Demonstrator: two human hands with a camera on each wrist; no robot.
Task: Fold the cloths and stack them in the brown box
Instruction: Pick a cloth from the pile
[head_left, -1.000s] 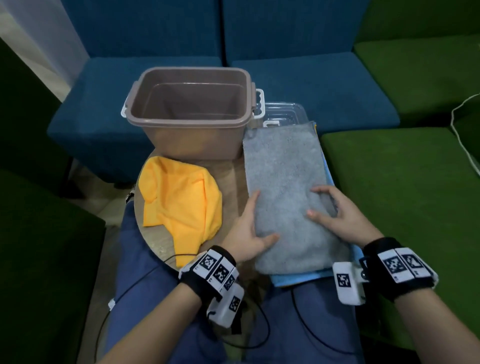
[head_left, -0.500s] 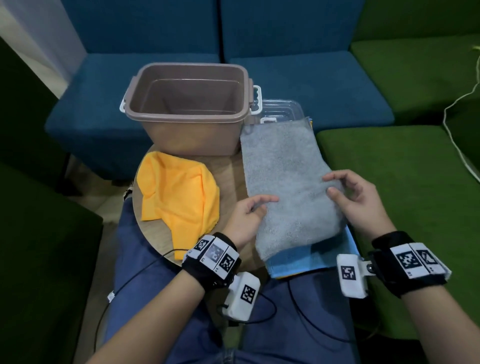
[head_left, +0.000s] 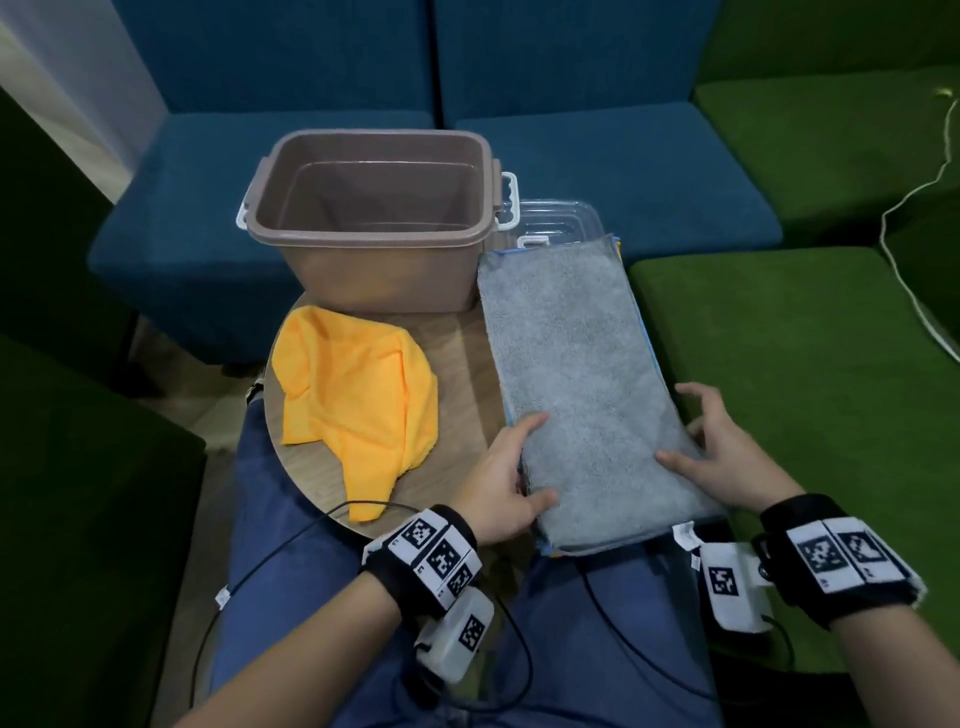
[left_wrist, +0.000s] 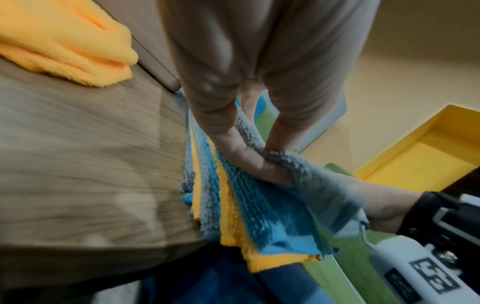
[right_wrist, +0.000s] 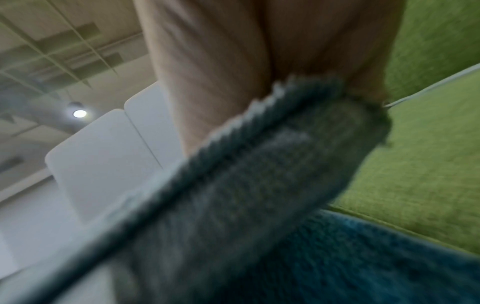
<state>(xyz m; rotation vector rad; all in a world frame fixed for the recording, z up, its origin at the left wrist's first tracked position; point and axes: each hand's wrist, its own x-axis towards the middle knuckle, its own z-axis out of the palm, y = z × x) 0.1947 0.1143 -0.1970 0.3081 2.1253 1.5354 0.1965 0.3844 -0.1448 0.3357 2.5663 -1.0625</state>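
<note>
The brown box (head_left: 374, 218) stands empty at the back of the round wooden table (head_left: 462, 374). A crumpled orange cloth (head_left: 353, 400) (left_wrist: 64, 41) lies in front of it. To the right, a grey cloth (head_left: 582, 384) (left_wrist: 319, 185) (right_wrist: 259, 185) lies folded long on top of a stack of blue and orange cloths (left_wrist: 233, 205). My left hand (head_left: 506, 478) (left_wrist: 233, 144) pinches its near left edge, thumb on top. My right hand (head_left: 722, 452) (right_wrist: 221, 92) holds its near right edge the same way.
A clear plastic lid (head_left: 561, 221) lies under the far end of the stack. Blue chairs (head_left: 597, 156) stand behind the table and a green sofa (head_left: 805, 364) on the right, with a white cable (head_left: 904, 208) on it. My knees are under the table's near edge.
The grey cloth's near end, drawn up off the blue cloth half a second ago, now lies flat and covers it. Both hands have shifted to its near side edges.
</note>
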